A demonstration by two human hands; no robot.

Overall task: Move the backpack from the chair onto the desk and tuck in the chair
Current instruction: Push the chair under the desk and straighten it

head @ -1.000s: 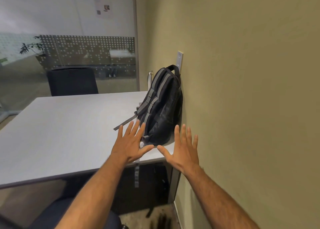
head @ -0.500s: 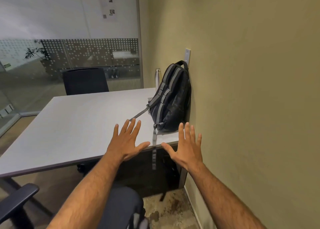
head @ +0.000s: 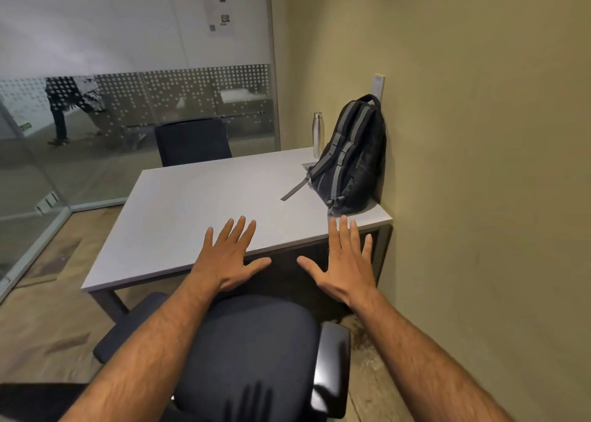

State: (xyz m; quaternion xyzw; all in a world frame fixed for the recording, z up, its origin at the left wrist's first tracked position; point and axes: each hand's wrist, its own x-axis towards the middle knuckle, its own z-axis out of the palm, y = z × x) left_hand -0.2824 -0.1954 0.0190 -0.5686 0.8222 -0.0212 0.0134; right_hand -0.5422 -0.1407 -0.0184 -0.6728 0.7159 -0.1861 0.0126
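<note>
On the pale grey desk [head: 198, 204], the black backpack with grey straps [head: 353, 162] leans upright against the olive wall [head: 479, 133], a steel bottle [head: 318, 130] just behind it. The dark padded office chair [head: 252, 351] stands short of the desk's near edge. Left hand [head: 228, 258] and right hand [head: 347, 269] hover spread and empty. Compared with half a second ago, the hands sit farther from the backpack and the chair seat fills the foreground.

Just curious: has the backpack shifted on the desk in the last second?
No. The backpack still leans against the wall at the desk corner.
</note>
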